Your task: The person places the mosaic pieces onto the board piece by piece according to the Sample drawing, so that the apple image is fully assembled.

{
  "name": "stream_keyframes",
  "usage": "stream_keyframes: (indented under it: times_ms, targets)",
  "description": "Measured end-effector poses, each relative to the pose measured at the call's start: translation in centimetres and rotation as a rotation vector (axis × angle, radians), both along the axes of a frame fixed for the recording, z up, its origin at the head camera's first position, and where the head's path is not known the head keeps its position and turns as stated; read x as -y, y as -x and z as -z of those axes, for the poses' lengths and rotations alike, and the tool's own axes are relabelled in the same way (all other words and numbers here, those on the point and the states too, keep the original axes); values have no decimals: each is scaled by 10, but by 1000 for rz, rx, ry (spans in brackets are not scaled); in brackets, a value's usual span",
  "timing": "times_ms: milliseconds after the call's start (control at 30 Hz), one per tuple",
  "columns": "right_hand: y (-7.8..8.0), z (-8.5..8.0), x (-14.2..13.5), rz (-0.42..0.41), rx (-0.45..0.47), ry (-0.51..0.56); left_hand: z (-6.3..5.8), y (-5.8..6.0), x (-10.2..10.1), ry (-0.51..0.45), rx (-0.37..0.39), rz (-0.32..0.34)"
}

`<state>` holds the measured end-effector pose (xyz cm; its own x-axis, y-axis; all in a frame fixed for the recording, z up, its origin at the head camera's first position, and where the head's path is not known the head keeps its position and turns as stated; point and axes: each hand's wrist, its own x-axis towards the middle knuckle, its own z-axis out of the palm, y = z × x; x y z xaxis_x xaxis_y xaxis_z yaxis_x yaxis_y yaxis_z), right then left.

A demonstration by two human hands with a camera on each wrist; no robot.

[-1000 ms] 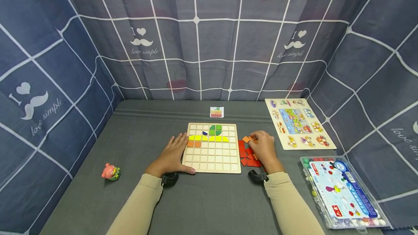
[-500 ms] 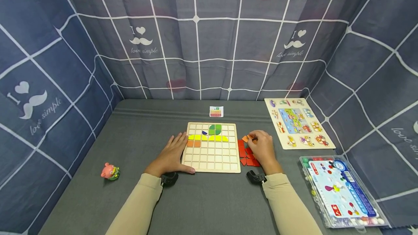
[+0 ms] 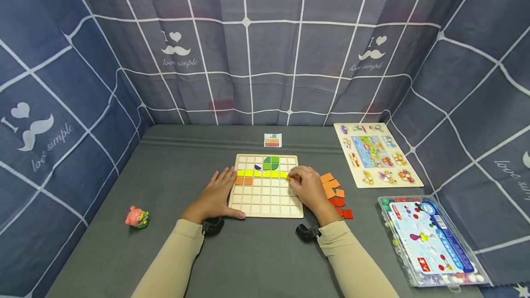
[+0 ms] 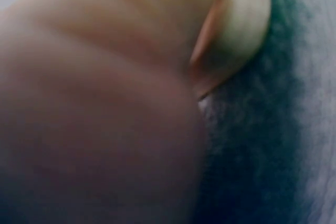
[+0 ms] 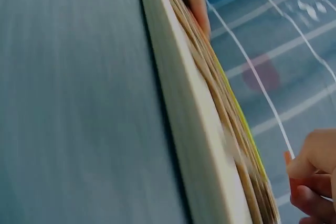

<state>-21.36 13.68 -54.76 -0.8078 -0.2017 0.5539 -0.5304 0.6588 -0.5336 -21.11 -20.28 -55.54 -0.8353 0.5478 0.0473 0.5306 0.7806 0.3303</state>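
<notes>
A wooden grid board [image 3: 265, 199] lies flat on the table. In its upper rows sit green quarter-round pieces [image 3: 271, 163], a dark blue piece [image 3: 257, 167], a yellow row [image 3: 248, 173] and orange squares [image 3: 244, 180]. My left hand [image 3: 212, 197] rests along the board's left edge, fingers extended and thumb near the lower corner. Over the right edge, at the end of the yellow row, my right hand [image 3: 309, 191] pinches a small orange tile [image 5: 290, 169] between thumb and fingertips. Most of that tile is hidden by the fingers in the head view.
Orange tiles [image 3: 330, 183] and red tiles [image 3: 337, 202] lie loose right of the board. A small pattern card [image 3: 273, 140] is behind it. Farther right are a picture puzzle board [image 3: 348, 151] and a clear plastic box [image 3: 434, 243]. A pig figurine [image 3: 137, 217] stands at left.
My right hand has moved left from the loose tiles to the board's right edge, carrying an orange tile. More loose tiles show behind it. My left hand stays on the board.
</notes>
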Motion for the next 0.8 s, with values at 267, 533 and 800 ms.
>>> stream_keyframes:
  times_ms: [267, 533, 800]
  targets:
    - [5, -7, 55, -243, 39, -83, 0, 1, 1, 6, 5, 5]
    - [14, -4, 79, -253, 108, -193, 0, 1, -2, 7, 7, 14]
    - [17, 1, 85, -254, 67, -200, -1, 1, 0, 12, -1, 6]
